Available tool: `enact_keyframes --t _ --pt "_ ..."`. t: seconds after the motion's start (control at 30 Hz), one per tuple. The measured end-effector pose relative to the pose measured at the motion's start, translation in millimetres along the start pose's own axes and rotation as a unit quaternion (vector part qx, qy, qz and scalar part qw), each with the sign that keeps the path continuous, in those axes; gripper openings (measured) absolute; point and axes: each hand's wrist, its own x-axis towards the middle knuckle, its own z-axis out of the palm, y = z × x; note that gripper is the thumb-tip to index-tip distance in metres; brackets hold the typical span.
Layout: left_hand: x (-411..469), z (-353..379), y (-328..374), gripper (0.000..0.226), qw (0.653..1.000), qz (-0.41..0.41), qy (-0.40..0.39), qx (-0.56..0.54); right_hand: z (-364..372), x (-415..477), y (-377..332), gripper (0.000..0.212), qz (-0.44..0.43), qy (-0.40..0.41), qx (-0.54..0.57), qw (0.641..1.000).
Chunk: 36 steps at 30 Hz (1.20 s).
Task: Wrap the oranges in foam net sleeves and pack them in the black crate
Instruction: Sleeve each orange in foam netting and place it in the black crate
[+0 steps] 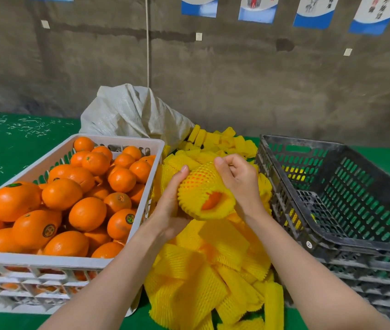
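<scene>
An orange [212,200] sits inside a yellow foam net sleeve [198,189], showing through the sleeve's open end. My left hand [171,203] cups the sleeved orange from the left and below, thumb on top. My right hand [238,179] pinches the sleeve's far end with curled fingers. A white crate [139,142] on the left is heaped with loose oranges [86,213]. The black crate [313,244] stands on the right, nothing visible inside it. A pile of yellow foam net sleeves [215,270] lies between the two crates, under my hands.
A grey woven sack [132,113] stands behind the sleeves against a concrete wall. The black crate sits on top of another black crate [365,287]. Everything rests on a green surface [6,148] littered with white scraps at the far left.
</scene>
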Motion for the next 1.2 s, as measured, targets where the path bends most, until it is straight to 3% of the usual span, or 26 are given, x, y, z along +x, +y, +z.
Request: enact_keyframes --t 0.13,0.23,0.3,0.43,0.53,0.63,0.7,0.77,0.87,0.93,1.03,1.1,1.2 --pt "5.7 0.2 1.4 0.041 1.0 -0.003 0.01 -0.016 6.3 3.0 -1.2 0.032 0.108 -0.015 0.094 0.99" --pt "7.2 -0.9 -1.6 0.041 0.999 0.004 0.006 -0.045 12.8 2.4 2.1 0.026 0.224 -0.02 0.192 0.955" --pt "8.1 -0.3 -4.7 0.042 0.998 0.009 0.011 -0.055 16.2 1.3 4.6 0.039 0.259 -0.004 0.199 0.945" --pt "13.7 -2.4 -6.9 0.05 0.996 0.011 0.061 -0.071 20.3 -6.8 17.3 0.033 0.363 -0.01 0.232 0.903" --pt "17.9 -8.7 -6.8 0.042 0.993 0.008 0.115 -0.011 15.1 -11.3 23.1 0.054 0.406 -0.058 0.266 0.872" --pt "22.4 -8.4 -7.4 0.034 0.98 0.002 0.183 0.082 18.1 -13.0 17.2 0.08 0.401 -0.09 0.234 0.881" --pt "26.4 -5.4 -9.2 0.039 0.963 0.054 0.227 0.137 22.1 -13.7 14.0 0.092 0.395 -0.083 0.234 0.884" --pt "27.5 -1.2 -10.3 0.045 0.937 0.103 0.281 0.183 23.3 -13.3 16.0 0.082 0.382 -0.057 0.216 0.897" --pt "27.9 4.0 -12.6 0.051 0.916 0.094 0.336 0.201 22.3 -12.3 22.6 0.065 0.393 -0.022 0.183 0.901" --pt "26.2 5.7 -20.4 0.049 0.923 0.074 0.338 0.165 20.3 -12.0 28.2 0.058 0.424 0.01 0.186 0.887" --pt "23.2 10.1 -35.9 0.044 0.93 0.082 0.326 0.15 20.2 -15.9 35.1 0.026 0.429 0.055 0.246 0.867" --pt "21.5 12.1 -39.8 0.04 0.93 0.105 0.332 0.117 23.1 -21.3 37.6 0.029 0.447 0.073 0.307 0.837" --pt "19.6 11.6 -39.2 0.029 0.953 0.104 0.279 0.064 24.7 -28.3 38.9 0.042 0.456 0.067 0.369 0.807"
